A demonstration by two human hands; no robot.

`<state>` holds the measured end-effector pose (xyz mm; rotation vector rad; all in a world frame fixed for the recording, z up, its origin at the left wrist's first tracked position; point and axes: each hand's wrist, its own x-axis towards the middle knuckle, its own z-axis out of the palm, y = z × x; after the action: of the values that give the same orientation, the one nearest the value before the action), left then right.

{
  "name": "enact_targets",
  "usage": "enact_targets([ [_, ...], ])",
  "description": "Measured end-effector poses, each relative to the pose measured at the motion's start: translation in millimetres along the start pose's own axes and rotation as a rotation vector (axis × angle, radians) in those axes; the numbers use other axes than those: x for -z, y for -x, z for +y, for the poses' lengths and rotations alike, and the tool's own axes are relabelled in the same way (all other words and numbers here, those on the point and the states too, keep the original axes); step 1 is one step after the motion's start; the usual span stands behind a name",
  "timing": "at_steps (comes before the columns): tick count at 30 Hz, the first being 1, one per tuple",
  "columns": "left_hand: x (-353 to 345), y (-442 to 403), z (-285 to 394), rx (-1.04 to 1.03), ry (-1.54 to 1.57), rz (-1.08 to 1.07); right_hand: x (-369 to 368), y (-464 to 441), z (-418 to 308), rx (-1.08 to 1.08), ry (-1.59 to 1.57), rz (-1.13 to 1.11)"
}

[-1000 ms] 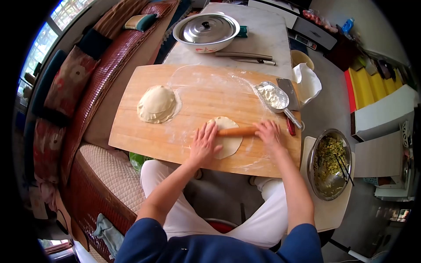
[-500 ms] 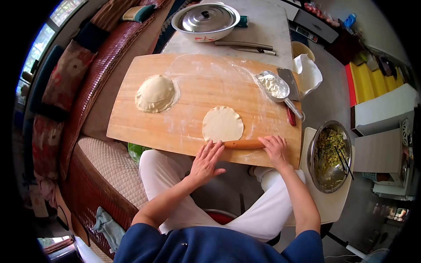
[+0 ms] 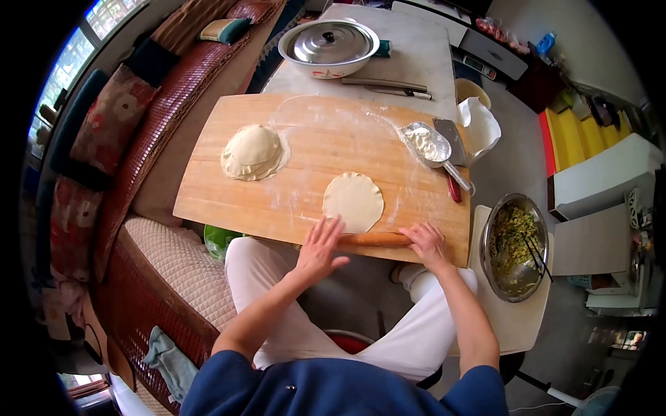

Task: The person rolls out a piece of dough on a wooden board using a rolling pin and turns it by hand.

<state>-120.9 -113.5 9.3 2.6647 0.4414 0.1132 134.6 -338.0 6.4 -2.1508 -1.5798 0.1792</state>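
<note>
A round, thin dough sheet (image 3: pixel 353 201) with a slightly rippled edge lies flat on the wooden board (image 3: pixel 229 201). Just below it, along the board's near edge, is a wooden rolling pin (image 3: pixel 376 239). My left hand (image 3: pixel 320 248) rests at the pin's left end, palm down, its fingers stretched out and spread. At the other end, the fingers of my right hand (image 3: pixel 424 244) curl over the pin. A stack of dough rounds (image 3: pixel 251 152), domed in the middle, sits on the board's left side.
A metal scoop of flour (image 3: pixel 429 144) and a dough scraper (image 3: pixel 451 139) lie at the board's right. Beside the board stands a steel bowl of chopped filling (image 3: pixel 515 246) with chopsticks. Behind is a lidded basin (image 3: pixel 329 45) near a knife (image 3: pixel 395 91).
The rolling pin and both hands have moved slightly toward my body, away from the dough sheet's near edge. The whole view has shifted a little.
</note>
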Motion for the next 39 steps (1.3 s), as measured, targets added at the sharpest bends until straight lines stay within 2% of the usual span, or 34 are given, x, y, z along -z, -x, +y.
enact_targets([
  [3,6,3,-14,0.182,0.219,0.387,-1,-3,7,-0.141,-0.087,0.097],
  [5,10,7,-21,0.213,0.263,0.443,-3,-15,13,-0.302,-0.185,0.205],
  [9,7,13,-26,0.203,0.287,0.481,-11,-57,21,-0.506,-0.075,0.234],
  [12,-1,16,-29,0.226,0.342,0.466,-33,-78,41,-0.411,0.034,0.394],
  [15,-3,12,-28,0.245,0.479,0.466,-33,-97,31,-0.207,0.152,0.669],
  [16,-1,7,-22,0.199,0.505,0.488,-21,-104,1,-0.229,0.068,0.641],
  [18,11,-12,1,0.072,0.567,0.463,-79,-116,-4,-0.304,-0.316,0.773],
  [19,24,-27,18,-0.023,0.571,0.497,-83,-121,-30,-0.402,-0.781,0.753],
  [20,38,-41,38,-0.112,0.576,0.535,-82,-129,-51,-0.481,-1.064,0.650],
  [21,54,-53,58,-0.196,0.665,0.550,-68,-139,-80,-0.768,-1.484,0.437],
  [23,62,-76,80,-0.339,0.750,0.532,-51,-140,-136,-0.434,-1.511,0.290],
  [25,36,-110,41,-0.129,1.097,0.533,-7,-141,-187,-0.327,-1.567,0.366],
  [26,19,-126,13,0.000,1.263,0.528,33,-131,-210,-0.254,-1.533,0.380],
  [27,2,-131,-22,0.033,1.563,0.426,35,-128,-211,-0.105,-1.238,0.477],
  [28,1,-130,-19,-0.256,1.919,0.289,38,-132,-213,0.038,-0.936,0.566],
  [29,1,-128,-15,-0.527,2.354,-0.001,40,-138,-215,0.142,-0.752,0.662],
  [30,0,-126,-12,-0.688,2.622,-0.376,36,-135,-216,0.195,-0.675,0.709],
  [31,-7,-102,-6,-0.627,2.480,-0.305,-4,-133,-188,0.155,-0.451,0.581],
  [32,17,-88,17,-0.142,2.469,-0.206,-41,-133,-159,0.113,-0.231,0.450],
  [33,43,-72,42,0.335,2.406,-0.125,-26,-120,-150,-0.118,-0.207,0.441],
  [35,79,-51,59,0.191,2.158,-0.063,-27,-89,-105,-0.245,-0.056,0.487],
  [36,83,-43,61,0.126,2.037,-0.035,-2,-60,-94,-0.308,0.019,0.373],
  [37,86,-43,43,0.064,1.918,0.030,5,-30,-75,-0.176,-0.028,0.634],
  [38,94,-38,31,0.077,1.829,0.093,25,9,-65,-0.228,-0.070,0.647],
  [39,89,-37,4,0.117,1.806,0.105,31,49,-48,-0.375,-0.078,0.688],
])
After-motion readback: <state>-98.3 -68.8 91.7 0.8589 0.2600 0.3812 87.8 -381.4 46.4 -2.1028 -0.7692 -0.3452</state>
